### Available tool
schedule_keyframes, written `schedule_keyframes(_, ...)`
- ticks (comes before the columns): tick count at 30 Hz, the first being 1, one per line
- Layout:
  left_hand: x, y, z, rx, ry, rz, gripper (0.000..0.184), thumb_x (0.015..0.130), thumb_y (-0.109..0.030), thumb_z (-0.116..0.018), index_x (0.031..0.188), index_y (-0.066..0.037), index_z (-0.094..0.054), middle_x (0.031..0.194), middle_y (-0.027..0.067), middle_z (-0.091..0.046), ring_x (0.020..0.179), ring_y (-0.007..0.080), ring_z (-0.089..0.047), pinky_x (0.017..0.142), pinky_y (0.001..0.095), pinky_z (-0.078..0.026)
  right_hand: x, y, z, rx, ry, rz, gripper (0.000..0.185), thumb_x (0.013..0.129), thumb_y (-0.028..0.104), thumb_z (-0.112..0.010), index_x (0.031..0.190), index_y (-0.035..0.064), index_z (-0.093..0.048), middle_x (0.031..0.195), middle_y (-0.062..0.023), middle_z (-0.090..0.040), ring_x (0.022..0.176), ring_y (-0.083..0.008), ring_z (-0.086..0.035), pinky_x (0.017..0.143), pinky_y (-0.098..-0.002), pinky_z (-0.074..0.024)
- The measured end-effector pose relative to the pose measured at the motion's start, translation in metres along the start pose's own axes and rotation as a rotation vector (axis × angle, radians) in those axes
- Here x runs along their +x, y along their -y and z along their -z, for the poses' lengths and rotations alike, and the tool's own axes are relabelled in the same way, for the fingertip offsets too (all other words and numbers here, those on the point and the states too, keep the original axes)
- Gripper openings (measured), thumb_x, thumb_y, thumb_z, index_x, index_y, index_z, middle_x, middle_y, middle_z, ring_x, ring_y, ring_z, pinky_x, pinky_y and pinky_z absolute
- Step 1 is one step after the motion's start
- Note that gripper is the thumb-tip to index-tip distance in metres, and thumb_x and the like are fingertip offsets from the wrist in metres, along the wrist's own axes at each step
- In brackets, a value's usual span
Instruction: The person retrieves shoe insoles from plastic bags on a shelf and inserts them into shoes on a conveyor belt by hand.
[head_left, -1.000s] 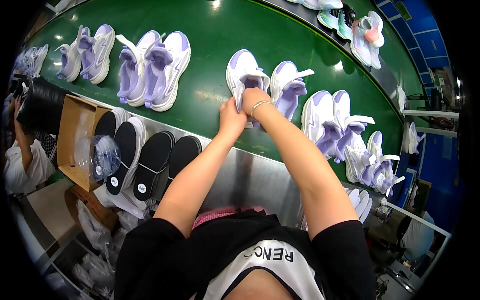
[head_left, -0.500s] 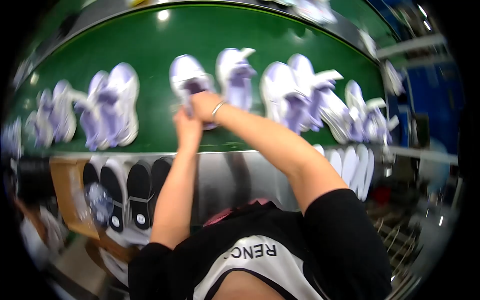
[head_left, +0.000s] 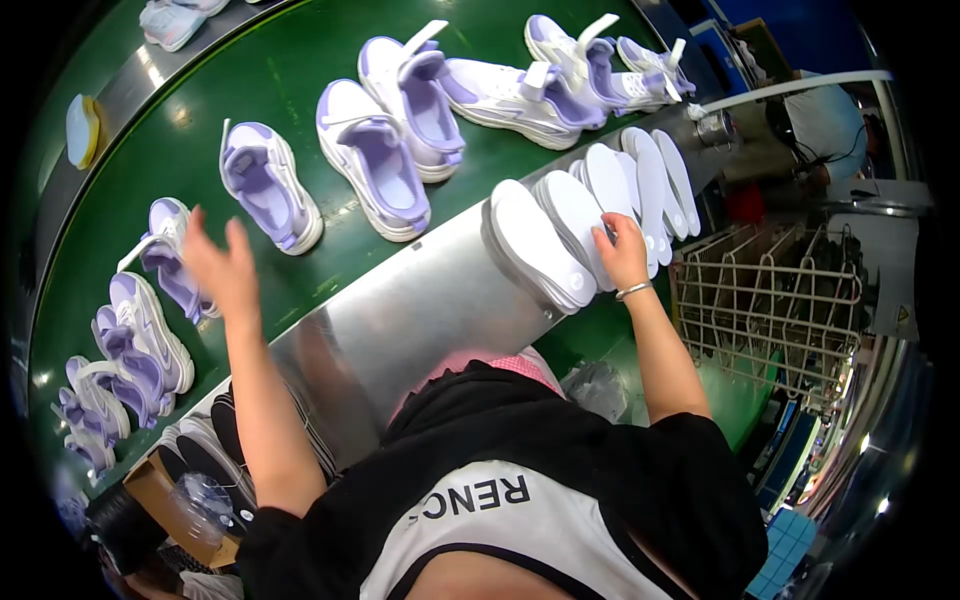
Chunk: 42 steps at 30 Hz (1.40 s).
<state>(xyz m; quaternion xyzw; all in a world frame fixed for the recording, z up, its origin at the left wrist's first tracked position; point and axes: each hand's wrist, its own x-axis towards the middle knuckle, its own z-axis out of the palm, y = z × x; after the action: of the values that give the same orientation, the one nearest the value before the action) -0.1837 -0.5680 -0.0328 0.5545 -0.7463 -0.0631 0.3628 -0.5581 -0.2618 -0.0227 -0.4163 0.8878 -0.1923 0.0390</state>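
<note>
My left hand (head_left: 222,268) hovers over the green surface with its fingers apart, holding nothing. It partly covers a white and lavender sneaker (head_left: 165,262); another sneaker (head_left: 268,188) sits just to its right, opening up. At the right, my right hand (head_left: 625,255), with a bracelet on the wrist, has its fingers closed at the edge of a white insole (head_left: 578,215) in a pile on the metal ledge. Beside that hand are a nearer stack of insoles (head_left: 535,240) and more insoles (head_left: 650,180) to the right.
More sneakers (head_left: 375,160) stand along the green conveyor (head_left: 290,80). A bare metal ledge (head_left: 400,300) runs between it and my body. Dark soles and a cardboard box (head_left: 165,505) are at lower left. A wire rack (head_left: 770,305) stands at right.
Both hands have left the sneaker they were on. My right hand has moved right to the insoles, while my left has lifted away, open. The view has turned toward the right.
</note>
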Motion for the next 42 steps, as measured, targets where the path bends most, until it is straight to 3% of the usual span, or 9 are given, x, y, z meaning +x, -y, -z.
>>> schedule_keyframes(7, 0.014, -0.014, -0.071, -0.456, 0.442, 0.482, 0.060, 0.062, -0.006, -0.055, 0.117, 0.004, -0.031, 0.094, 0.0227, -0.052, 0.078, 0.0297, -0.056, 0.062, 0.0349, -0.048, -0.003, 0.005, -0.007, -0.199, 0.074, 0.033, 0.029, 0.061, 0.019, -0.067, 0.082, 0.0054, -0.052, 0.083, -0.0128, -0.053, 0.083, -0.0303, -0.049, 0.072, -0.0375, -0.0400)
schedule_keyframes(12, -0.027, -0.014, -0.071, -0.536, 0.439, 0.548, 0.070, 0.060, -0.014, -0.061, 0.120, 0.002, -0.028, 0.109, 0.0271, -0.040, 0.099, 0.0382, -0.042, 0.087, 0.0399, -0.035, 0.001, 0.011, 0.011, -0.261, 0.053, 0.124, 0.029, 0.058, 0.015, -0.068, 0.079, 0.0044, -0.051, 0.079, -0.0115, -0.053, 0.079, -0.0304, -0.049, 0.068, -0.0381, -0.0391)
schedule_keyframes(17, 0.017, -0.022, -0.050, -0.495, 0.193, 0.120, 0.040, 0.064, -0.021, -0.062, 0.096, -0.003, -0.048, 0.095, 0.0162, -0.052, 0.091, 0.0306, -0.047, 0.078, 0.0366, -0.038, 0.027, 0.074, 0.039, -0.049, -0.055, 0.147, 0.017, 0.068, 0.015, -0.060, 0.076, 0.0024, -0.052, 0.075, -0.0087, -0.051, 0.073, -0.0244, -0.051, 0.066, -0.0325, -0.0422)
schedule_keyframes(19, 0.027, -0.014, -0.056, -0.690, 0.463, 0.371, 0.034, 0.068, -0.023, -0.060, 0.092, -0.003, -0.048, 0.084, 0.0157, -0.056, 0.079, 0.0314, -0.053, 0.069, 0.0366, -0.042, 0.038, 0.120, 0.037, 0.887, 0.522, -0.333, 0.019, 0.073, 0.018, -0.057, 0.079, 0.0004, -0.054, 0.072, -0.0052, -0.052, 0.063, -0.0155, -0.053, 0.053, -0.0264, -0.0436)
schedule_keyframes(25, 0.015, -0.014, -0.043, -0.576, 0.409, 0.386, 0.029, 0.072, -0.026, -0.054, 0.085, -0.001, -0.050, 0.075, 0.0195, -0.057, 0.072, 0.0350, -0.055, 0.064, 0.0391, -0.043, 0.069, 0.259, -0.044, 0.508, 1.132, 0.021, 0.026, 0.070, 0.023, -0.053, 0.066, -0.0026, -0.057, 0.063, -0.0096, -0.054, 0.052, -0.0171, -0.054, 0.053, -0.0297, -0.0449)
schedule_keyframes(29, 0.006, -0.012, -0.029, -0.613, 0.440, 0.432, 0.026, 0.073, -0.024, -0.051, 0.081, 0.000, -0.051, 0.075, 0.0210, -0.057, 0.072, 0.0371, -0.055, 0.064, 0.0416, -0.043, 0.060, 0.307, -0.127, -0.042, 0.673, 0.552, 0.022, 0.066, 0.019, -0.054, 0.070, -0.0016, -0.061, 0.080, -0.0223, -0.056, 0.065, -0.0326, -0.056, 0.064, -0.0372, -0.0455)
schedule_keyframes(31, 0.001, -0.008, -0.032, -0.352, 0.410, 0.441, 0.024, 0.076, -0.021, -0.049, 0.083, 0.002, -0.052, 0.071, 0.0179, -0.057, 0.067, 0.0273, -0.057, 0.061, 0.0333, -0.043, 0.044, 0.320, -0.132, -0.204, 0.638, 0.743, 0.021, 0.064, 0.021, -0.059, 0.074, 0.0029, -0.062, 0.085, -0.0202, -0.053, 0.074, -0.0303, -0.057, 0.066, -0.0364, -0.0459)
schedule_keyframes(33, -0.004, -0.004, -0.035, -0.390, 0.399, 0.499, 0.023, 0.077, -0.020, -0.047, 0.083, 0.002, -0.051, 0.073, 0.0210, -0.056, 0.068, 0.0326, -0.056, 0.061, 0.0370, -0.042, 0.043, 0.309, -0.131, -0.261, 0.477, 0.858, 0.022, 0.064, 0.021, -0.059, 0.076, 0.0040, -0.059, 0.085, -0.0188, -0.054, 0.073, -0.0269, -0.057, 0.062, -0.0358, -0.0462)
schedule_keyframes(42, -0.009, -0.014, -0.036, -0.348, 0.297, 0.478, 0.021, 0.078, -0.018, -0.046, 0.088, 0.001, -0.049, 0.074, 0.0236, -0.056, 0.071, 0.0406, -0.053, 0.062, 0.0456, -0.041, 0.046, 0.303, -0.081, -0.381, 0.565, 0.948, 0.014, 0.063, 0.017, -0.055, 0.069, 0.0047, -0.056, 0.068, -0.0119, -0.056, 0.066, -0.0256, -0.057, 0.055, -0.0355, -0.0465)
